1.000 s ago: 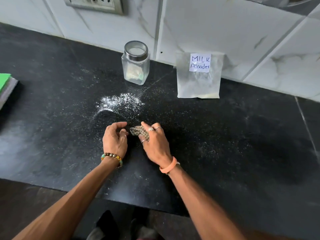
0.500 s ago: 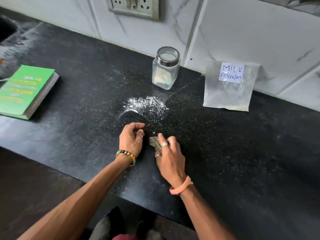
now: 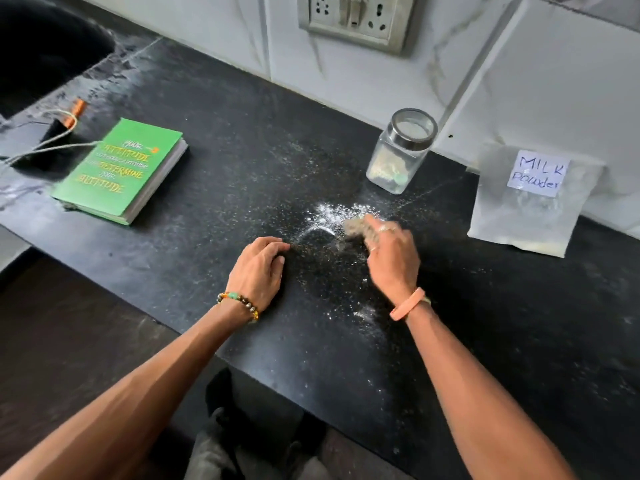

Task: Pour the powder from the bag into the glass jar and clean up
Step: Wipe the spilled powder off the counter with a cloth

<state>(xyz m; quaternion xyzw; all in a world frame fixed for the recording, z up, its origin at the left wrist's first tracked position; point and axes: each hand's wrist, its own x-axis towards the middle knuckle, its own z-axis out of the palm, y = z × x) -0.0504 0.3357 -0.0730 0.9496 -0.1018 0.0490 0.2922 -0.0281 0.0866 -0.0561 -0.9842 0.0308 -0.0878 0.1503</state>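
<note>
A square glass jar [image 3: 398,157] with a metal rim stands near the back wall, some powder in its bottom. To its right a clear plastic bag [image 3: 526,209] labelled "MILK Powder" leans against the tiles. White spilled powder [image 3: 329,216] lies on the black counter [image 3: 214,188] in front of the jar. My right hand [image 3: 389,252] is shut on a small checked cloth [image 3: 355,226], blurred, pressed at the right edge of the spill. My left hand [image 3: 259,268] rests curled on the counter to the left of the spill, holding nothing that I can see.
A green book [image 3: 121,169] lies at the left of the counter, with a cord and a dark object [image 3: 52,140] beside it. A sink [image 3: 41,46] sits at the far left. A socket plate [image 3: 360,15] is on the wall. The counter's front edge runs under my forearms.
My right hand has carried the cloth forward from beside my left hand up into the powder spill. The camera has swung left, bringing the book and sink into view.
</note>
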